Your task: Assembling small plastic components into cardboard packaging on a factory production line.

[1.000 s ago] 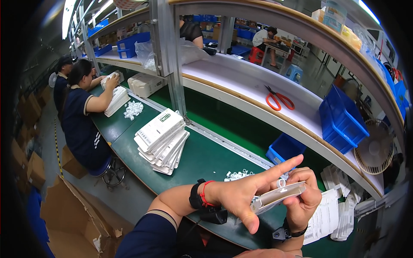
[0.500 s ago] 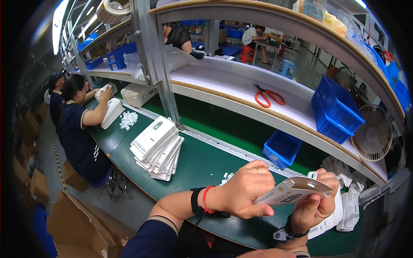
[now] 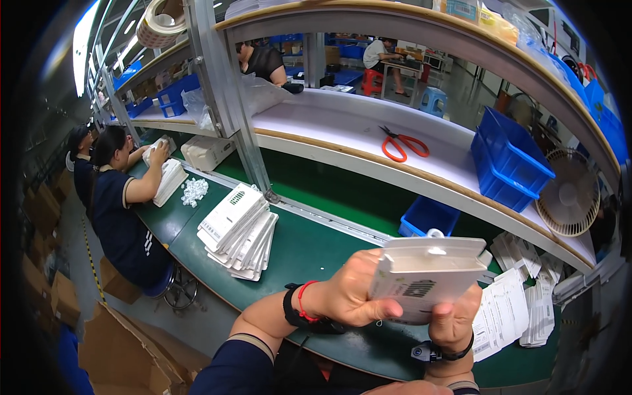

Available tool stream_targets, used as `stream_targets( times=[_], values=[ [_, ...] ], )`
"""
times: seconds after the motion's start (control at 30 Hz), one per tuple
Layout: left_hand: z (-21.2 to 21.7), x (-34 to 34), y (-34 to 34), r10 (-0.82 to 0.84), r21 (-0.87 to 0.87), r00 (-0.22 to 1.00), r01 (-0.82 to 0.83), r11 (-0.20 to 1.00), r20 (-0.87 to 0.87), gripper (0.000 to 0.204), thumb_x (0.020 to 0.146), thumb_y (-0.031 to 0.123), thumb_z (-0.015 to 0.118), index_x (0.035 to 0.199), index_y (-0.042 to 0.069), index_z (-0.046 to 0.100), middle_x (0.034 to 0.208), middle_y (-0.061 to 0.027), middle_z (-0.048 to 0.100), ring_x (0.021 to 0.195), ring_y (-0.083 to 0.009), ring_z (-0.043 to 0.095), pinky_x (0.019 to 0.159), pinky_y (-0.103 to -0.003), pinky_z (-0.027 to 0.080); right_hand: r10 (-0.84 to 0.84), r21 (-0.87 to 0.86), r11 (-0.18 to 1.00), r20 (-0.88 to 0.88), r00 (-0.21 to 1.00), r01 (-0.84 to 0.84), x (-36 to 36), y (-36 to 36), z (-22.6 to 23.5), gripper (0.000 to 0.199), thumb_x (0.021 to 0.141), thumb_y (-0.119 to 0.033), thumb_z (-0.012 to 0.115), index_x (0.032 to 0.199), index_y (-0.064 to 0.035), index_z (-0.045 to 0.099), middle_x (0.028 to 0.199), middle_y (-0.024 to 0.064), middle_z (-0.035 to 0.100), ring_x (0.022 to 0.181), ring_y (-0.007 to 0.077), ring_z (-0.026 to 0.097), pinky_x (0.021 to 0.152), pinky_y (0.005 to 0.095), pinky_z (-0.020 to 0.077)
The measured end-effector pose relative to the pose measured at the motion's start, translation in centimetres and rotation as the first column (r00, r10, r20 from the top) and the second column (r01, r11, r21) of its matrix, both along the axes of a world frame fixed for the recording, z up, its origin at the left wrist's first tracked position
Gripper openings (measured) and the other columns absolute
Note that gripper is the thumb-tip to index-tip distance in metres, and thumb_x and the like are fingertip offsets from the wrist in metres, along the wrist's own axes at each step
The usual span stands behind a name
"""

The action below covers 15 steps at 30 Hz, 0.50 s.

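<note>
The left hand (image 3: pixel 350 291) and right hand (image 3: pixel 457 318) grip the white box (image 3: pixel 431 273), thumbs before it, other fingers mostly hidden; light, even pressure should spare its walls.

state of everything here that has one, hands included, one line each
Left hand: gripping the white carton
Right hand: gripping it too
White carton: held in both hands, hang tab standing out
White carton stack: skewed, fanned
Red-handled scissors: lying flat, handles spread
Shelf blue bins: stacked
Lower blue bin: open-topped
Cardboard box: open
Fan: running or not, cannot tell
</note>
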<state>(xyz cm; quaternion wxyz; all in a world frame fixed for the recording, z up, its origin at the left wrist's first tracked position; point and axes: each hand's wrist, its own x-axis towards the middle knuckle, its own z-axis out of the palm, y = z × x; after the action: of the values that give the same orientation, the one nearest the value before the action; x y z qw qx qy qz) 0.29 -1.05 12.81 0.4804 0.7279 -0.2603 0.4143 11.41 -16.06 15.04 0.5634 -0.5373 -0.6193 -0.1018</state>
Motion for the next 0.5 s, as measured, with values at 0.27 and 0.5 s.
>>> stream_targets(
  times=[0.27, 0.5],
  values=[
    [-0.8, 0.0, -0.7, 0.008, -0.253, 0.998, 0.008, 0.967, 0.063, 0.040, 0.091, 0.035, 0.061, 0.094, -0.005, 0.064, 0.107, -0.0201, 0.064, 0.097, -0.0348, 0.062, 0.084, -0.040, 0.047, 0.209, -0.181, 0.961, -0.010, 0.978, -0.207, 0.4, 0.1, 0.9, 0.027, 0.078, -0.025, 0.074, 0.081, 0.0004, 0.067, 0.080, 0.0131, 0.066, 0.070, 0.0317, 0.063, 0.065, 0.0358, 0.0502],
    [-0.8, -0.1, 0.4, 0.021, -0.111, 0.998, -0.014, 0.994, 0.062, 0.052, 0.095, 0.045, 0.050, 0.085, -0.004, 0.066, 0.098, -0.0183, 0.066, 0.086, -0.0341, 0.064, 0.077, -0.039, 0.049, 0.266, -0.150, 0.950, -0.080, 0.961, -0.275, 0.3, -0.2, 0.6, 0.022, 0.078, -0.020, 0.075, 0.082, 0.0005, 0.066, 0.081, 0.0123, 0.066, 0.071, 0.0313, 0.063, 0.065, 0.0354, 0.0500]
  ],
)
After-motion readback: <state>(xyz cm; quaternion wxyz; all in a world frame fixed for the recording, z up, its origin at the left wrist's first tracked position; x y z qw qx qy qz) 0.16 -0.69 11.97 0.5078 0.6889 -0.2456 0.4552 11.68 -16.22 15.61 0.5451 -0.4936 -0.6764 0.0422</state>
